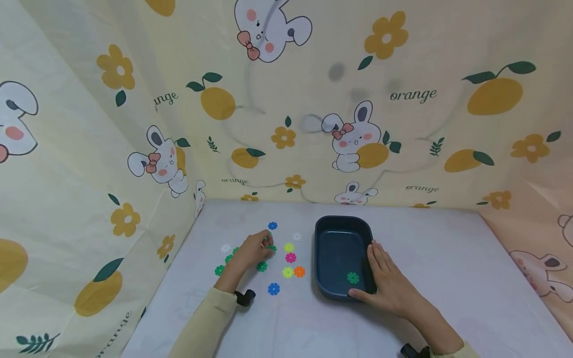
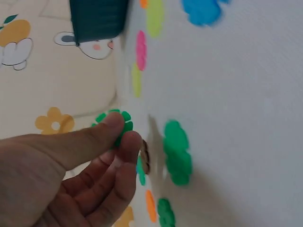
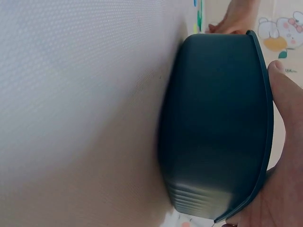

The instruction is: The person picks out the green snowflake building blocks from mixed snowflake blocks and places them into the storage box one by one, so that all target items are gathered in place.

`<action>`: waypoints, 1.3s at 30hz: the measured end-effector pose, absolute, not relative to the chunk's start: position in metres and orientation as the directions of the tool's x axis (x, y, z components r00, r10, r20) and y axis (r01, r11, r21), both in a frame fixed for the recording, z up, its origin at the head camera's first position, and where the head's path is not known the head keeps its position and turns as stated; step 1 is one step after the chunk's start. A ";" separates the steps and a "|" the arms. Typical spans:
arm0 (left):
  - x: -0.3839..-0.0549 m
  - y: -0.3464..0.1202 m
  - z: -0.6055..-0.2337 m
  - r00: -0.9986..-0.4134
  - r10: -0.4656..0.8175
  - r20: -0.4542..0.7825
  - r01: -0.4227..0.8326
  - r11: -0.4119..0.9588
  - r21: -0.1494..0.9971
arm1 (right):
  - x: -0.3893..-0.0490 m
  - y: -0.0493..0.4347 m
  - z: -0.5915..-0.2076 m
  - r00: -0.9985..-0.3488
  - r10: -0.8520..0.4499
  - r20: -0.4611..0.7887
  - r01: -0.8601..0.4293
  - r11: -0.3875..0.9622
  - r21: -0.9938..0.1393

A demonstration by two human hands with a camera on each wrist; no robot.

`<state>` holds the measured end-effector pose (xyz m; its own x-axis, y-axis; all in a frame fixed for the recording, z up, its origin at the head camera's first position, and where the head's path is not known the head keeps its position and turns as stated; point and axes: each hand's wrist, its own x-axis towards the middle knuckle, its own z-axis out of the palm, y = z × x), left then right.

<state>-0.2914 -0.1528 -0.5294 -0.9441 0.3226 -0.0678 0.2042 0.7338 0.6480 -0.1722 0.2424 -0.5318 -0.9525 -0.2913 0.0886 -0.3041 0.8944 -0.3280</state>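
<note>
Because the left hand [image 1: 252,251] pinches a thin green disc [image 2: 128,126] between thumb and index finger, with much of the piece standing out past the fingertips, the likeliest mishap is that it slips or flicks away if the pinch loosens or the edge catches on something. More green discs [image 1: 261,267] lie near that hand, so low knuckles or a dragging wrist could scatter them across the table [image 1: 286,328]. The right hand [image 1: 389,283] lays fairly straight fingers along the right side of the dark blue tray [image 1: 331,248], its thumb at the near rim; too firm a push leftward could slide the tray toward the orange disc [image 1: 299,271]. One green flower disc [image 1: 353,278] rests inside the tray near that thumb, which could brush it. In the head view the left hand covers part of the pile, so how many pieces lie beneath cannot be counted. The left wrist view blurs the nearer pieces, shows only a corner of the tray, and includes a brown shape [image 2: 145,156] too narrow to identify surely. The right wrist view meets the tray's outer wall, hiding its inside, and most of the right fingers are out of sight there.
</note>
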 end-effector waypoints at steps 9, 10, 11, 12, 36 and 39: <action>-0.293 -0.135 -0.509 -0.907 0.418 -0.060 0.232 0.612 0.756 | -0.171 0.244 -0.530 -0.950 -0.295 0.105 -0.313 0.893 -0.322; -0.293 -0.132 -0.506 -0.903 0.426 -0.060 0.232 0.600 0.765 | -0.171 0.244 -0.529 -0.951 -0.294 0.101 -0.311 0.894 -0.324; -0.294 -0.129 -0.504 -0.897 0.439 -0.055 0.241 0.589 0.772 | -0.171 0.244 -0.529 -0.950 -0.296 0.102 -0.313 0.893 -0.323; -0.294 -0.126 -0.502 -0.892 0.449 -0.050 0.247 0.577 0.779 | -0.171 0.245 -0.529 -0.950 -0.296 0.102 -0.313 0.893 -0.323; -0.301 -0.009 -0.492 -0.758 0.650 0.043 0.462 0.490 0.739 | -0.170 0.244 -0.527 -0.946 -0.307 0.103 -0.324 0.888 -0.327; -0.302 0.004 -0.497 -0.738 0.674 0.023 0.479 0.500 0.722 | -0.169 0.244 -0.526 -0.945 -0.308 0.112 -0.328 0.885 -0.331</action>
